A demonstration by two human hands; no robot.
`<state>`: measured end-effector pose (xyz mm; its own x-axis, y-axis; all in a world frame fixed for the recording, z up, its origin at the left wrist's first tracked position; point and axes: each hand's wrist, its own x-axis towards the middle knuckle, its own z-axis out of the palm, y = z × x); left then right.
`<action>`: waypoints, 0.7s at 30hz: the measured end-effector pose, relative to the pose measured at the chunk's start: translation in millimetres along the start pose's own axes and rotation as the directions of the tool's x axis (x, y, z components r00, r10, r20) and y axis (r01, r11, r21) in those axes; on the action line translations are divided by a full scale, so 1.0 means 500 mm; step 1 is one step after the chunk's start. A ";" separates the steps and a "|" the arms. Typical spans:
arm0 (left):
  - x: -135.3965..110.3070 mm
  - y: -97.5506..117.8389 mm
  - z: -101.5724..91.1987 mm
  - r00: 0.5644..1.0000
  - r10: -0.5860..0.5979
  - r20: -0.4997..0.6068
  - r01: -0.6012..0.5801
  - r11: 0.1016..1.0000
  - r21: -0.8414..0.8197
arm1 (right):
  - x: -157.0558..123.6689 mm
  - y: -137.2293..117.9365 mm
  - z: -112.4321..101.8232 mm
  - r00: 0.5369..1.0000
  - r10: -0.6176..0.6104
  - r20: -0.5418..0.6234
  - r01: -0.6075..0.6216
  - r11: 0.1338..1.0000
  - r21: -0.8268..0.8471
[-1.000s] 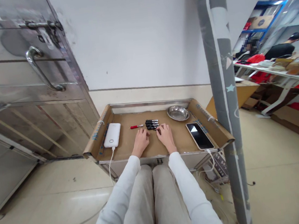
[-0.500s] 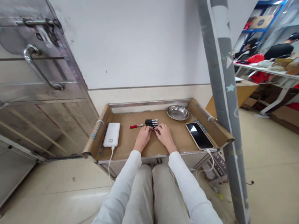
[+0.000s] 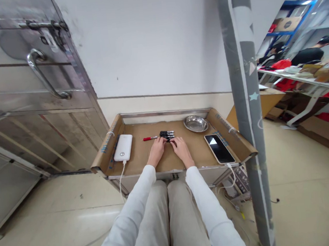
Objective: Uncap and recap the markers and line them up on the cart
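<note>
My left hand (image 3: 157, 150) and my right hand (image 3: 180, 147) rest side by side on a cardboard-lined tray table (image 3: 144, 156). Their fingertips meet at the near end of a small row of black markers (image 3: 167, 135). The fingers of both hands curl toward the nearest black marker, but the hands are too small in view to show a grip. A red marker (image 3: 150, 138) lies just left of the black ones, apart from my left hand. White sleeves cover both arms.
A white power bank (image 3: 123, 147) with a cable lies at the left of the table. A steel bowl (image 3: 195, 123) sits at the back right, a phone (image 3: 219, 149) at the right. A grey wrapped roll (image 3: 245, 91) stands beside the table. People work at a far table (image 3: 309, 80).
My left hand slid forward and rightward to the black markers. My right hand shifted slightly toward them, so both hands now meet at the nearest marker.
</note>
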<state>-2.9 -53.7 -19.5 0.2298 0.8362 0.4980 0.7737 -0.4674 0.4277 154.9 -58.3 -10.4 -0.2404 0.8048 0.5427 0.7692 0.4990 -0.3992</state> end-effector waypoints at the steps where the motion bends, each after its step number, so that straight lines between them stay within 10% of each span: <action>1: 0.000 -0.001 0.000 1.000 0.008 -0.006 -0.008 1.000 -0.011 | 0.000 0.000 0.000 1.000 -0.003 -0.001 0.003 1.000 0.008; 16: 0.000 0.007 -0.005 0.998 0.058 0.020 -0.050 0.953 -0.298 | 0.000 0.005 0.003 0.997 -0.067 0.033 0.064 0.996 0.068; 21: 0.002 0.010 -0.009 0.997 0.073 -0.021 -0.075 0.983 -0.169 | -0.003 0.003 0.001 1.000 -0.002 -0.030 0.002 1.000 0.009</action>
<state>-1.4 -56.5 -13.5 0.2729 0.7939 0.5434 0.6431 -0.5706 0.5106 156.3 -58.5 -12.3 -0.2238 0.7940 0.5653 0.7632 0.5035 -0.4050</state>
